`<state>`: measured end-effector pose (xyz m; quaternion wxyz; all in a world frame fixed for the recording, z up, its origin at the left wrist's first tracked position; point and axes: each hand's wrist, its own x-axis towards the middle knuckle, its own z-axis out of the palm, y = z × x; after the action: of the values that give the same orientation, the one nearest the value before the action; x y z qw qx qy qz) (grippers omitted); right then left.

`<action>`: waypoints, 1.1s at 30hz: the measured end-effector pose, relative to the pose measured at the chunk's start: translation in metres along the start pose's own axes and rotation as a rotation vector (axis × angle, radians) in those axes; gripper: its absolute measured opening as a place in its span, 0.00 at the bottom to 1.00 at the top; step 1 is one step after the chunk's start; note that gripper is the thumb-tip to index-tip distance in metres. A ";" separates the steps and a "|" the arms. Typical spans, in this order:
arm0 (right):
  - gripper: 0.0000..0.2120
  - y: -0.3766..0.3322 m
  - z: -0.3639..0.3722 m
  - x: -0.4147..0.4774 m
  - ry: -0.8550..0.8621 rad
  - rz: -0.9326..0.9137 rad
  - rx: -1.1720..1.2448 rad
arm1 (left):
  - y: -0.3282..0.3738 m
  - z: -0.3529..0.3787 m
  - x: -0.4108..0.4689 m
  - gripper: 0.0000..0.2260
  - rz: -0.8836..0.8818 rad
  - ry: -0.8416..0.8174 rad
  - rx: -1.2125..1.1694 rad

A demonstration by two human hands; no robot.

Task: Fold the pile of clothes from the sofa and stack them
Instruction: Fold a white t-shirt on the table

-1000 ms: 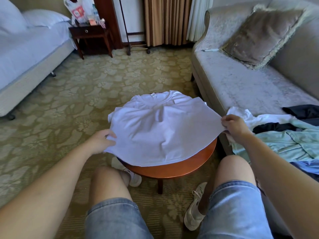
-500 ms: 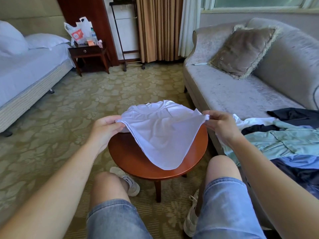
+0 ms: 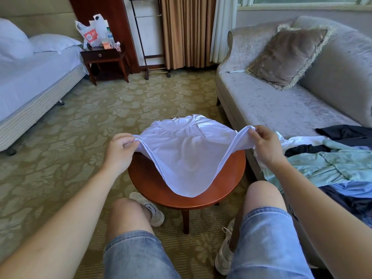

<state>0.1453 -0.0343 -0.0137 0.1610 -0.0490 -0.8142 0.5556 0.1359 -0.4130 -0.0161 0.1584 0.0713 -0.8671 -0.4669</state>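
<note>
**Head view: person seated before a round wooden table (image 3: pixel 149 188).** A white T-shirt (image 3: pixel 187 158) lies with its collar end flat on the far part of the tabletop. Its hem end is raised off the surface and sags in a deep curve between the two hands. The left hand (image 3: pixel 120 148) pinches the hem's left corner between thumb and curled fingers. The right hand (image 3: pixel 263 147) pinches the right corner likewise, its fingers bent round a gathered edge of cloth. Both hands hover above the table, near the shirt's shoulders, which suggests a hem-to-collar fold in progress. Whether the sleeves are already tucked in cannot be told, since the lifted cloth covers them.

To the person's right, the pile of clothes (image 3: pixel 332 166) lies crumpled on the seat of the sofa (image 3: pixel 271 109). A pale green garment is uppermost, with dark navy, white and blue pieces beneath and beside it. No folded stack appears anywhere in view.

Judged progress: early. The shirt in hand appears to be the first item and is itself only part folded. The other garments await folding, and stacking has not begun. A fringed cushion (image 3: pixel 285 57) rests at the sofa's far end.
</note>
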 end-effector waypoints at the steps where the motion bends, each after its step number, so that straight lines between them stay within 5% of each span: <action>1: 0.10 0.000 -0.001 0.000 -0.002 0.004 -0.004 | -0.001 -0.002 -0.003 0.06 0.016 -0.036 0.019; 15: 0.18 -0.011 -0.055 -0.015 -0.062 0.042 -0.295 | 0.025 -0.060 -0.047 0.12 0.087 -0.095 0.103; 33: 0.05 -0.015 -0.078 -0.010 -0.356 0.189 -0.312 | 0.007 -0.080 -0.044 0.09 -0.073 -0.402 0.114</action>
<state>0.1811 0.0268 0.0241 -0.0472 -0.0507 -0.8974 0.4357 0.2044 -0.4606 0.0218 -0.0391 0.0169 -0.9032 -0.4272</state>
